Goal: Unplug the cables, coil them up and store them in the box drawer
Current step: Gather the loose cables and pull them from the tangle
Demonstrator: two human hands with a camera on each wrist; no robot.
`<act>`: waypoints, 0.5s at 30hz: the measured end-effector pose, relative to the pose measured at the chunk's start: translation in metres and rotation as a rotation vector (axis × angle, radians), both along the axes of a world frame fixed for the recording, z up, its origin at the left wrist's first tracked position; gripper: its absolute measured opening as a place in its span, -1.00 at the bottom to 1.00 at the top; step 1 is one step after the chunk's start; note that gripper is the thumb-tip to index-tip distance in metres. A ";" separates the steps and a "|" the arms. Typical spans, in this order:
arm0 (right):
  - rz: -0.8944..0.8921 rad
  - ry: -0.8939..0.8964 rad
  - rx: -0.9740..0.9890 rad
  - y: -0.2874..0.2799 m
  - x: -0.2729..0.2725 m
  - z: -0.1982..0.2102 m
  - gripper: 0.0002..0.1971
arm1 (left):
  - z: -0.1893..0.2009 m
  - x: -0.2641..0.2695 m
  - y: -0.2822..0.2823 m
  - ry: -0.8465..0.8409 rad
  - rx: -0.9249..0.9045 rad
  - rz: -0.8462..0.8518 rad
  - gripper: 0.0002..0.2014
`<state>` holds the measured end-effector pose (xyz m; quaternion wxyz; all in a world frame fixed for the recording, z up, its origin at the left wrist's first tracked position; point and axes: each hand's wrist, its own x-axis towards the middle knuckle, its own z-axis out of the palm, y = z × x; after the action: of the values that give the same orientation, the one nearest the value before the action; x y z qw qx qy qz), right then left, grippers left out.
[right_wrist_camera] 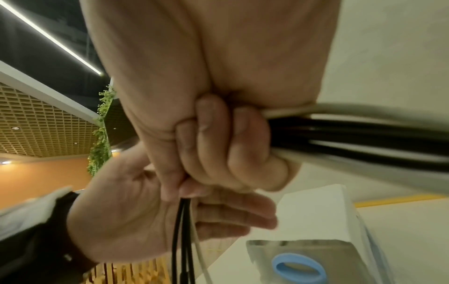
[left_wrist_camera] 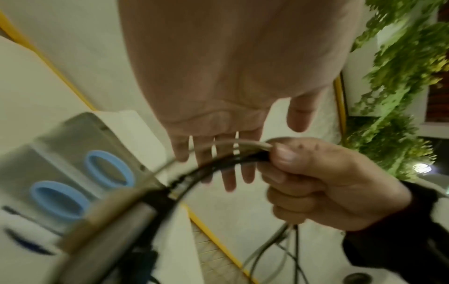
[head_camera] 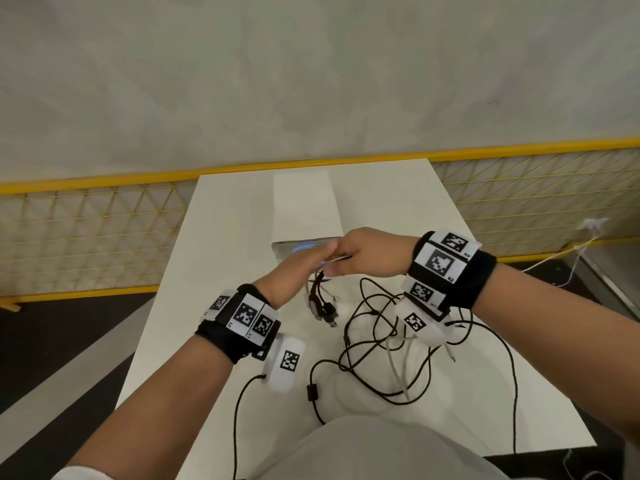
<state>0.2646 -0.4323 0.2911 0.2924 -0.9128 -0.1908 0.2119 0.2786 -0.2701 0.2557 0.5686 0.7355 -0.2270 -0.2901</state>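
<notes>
A: What colours are the cables (head_camera: 377, 344)?
B: Mostly black, a few white, on the white counter (head_camera: 221, 271).
A: And the box (left_wrist_camera: 60, 173)?
B: White, a silver face, two light-blue rings (left_wrist_camera: 109, 169). The wristbands (head_camera: 450, 271) carry black-and-white square codes; the fence (head_camera: 86, 233) at left is yellow.

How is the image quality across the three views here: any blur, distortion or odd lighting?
Head view: evenly lit, wide-angle bending of the yellow rail, left hand slightly smeared. Left wrist view: motion blur on the cables and the box. Right wrist view: cables streaked at right, dim warm cast.
</notes>
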 end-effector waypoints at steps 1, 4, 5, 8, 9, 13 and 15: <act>0.008 -0.010 0.016 0.001 0.001 0.001 -0.72 | 0.001 -0.001 -0.006 -0.006 -0.002 0.049 -0.57; -0.033 -0.012 0.093 -0.008 0.004 0.009 -0.75 | -0.001 -0.008 -0.014 -0.015 -0.003 0.188 -0.46; -0.074 0.005 0.120 -0.014 0.003 0.010 -0.73 | -0.002 -0.009 -0.013 0.005 -0.020 0.209 -0.49; -0.177 0.126 0.194 -0.036 -0.003 0.006 -0.71 | -0.005 -0.003 -0.007 0.021 -0.054 0.156 -0.53; -0.198 0.147 0.191 -0.044 -0.004 0.003 -0.70 | -0.004 0.000 -0.004 0.018 -0.072 0.156 -0.54; -0.328 0.168 -0.043 -0.100 -0.009 -0.018 -0.61 | 0.009 0.018 0.019 0.076 -0.237 0.365 -0.55; -0.450 0.173 -0.097 -0.141 -0.017 -0.035 -0.66 | 0.016 0.029 0.033 0.068 -0.305 0.444 -0.54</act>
<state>0.2476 -0.5730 0.2556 0.3033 -0.9237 0.0534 0.2278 0.3074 -0.2366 0.2715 0.7296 0.6632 -0.0823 -0.1454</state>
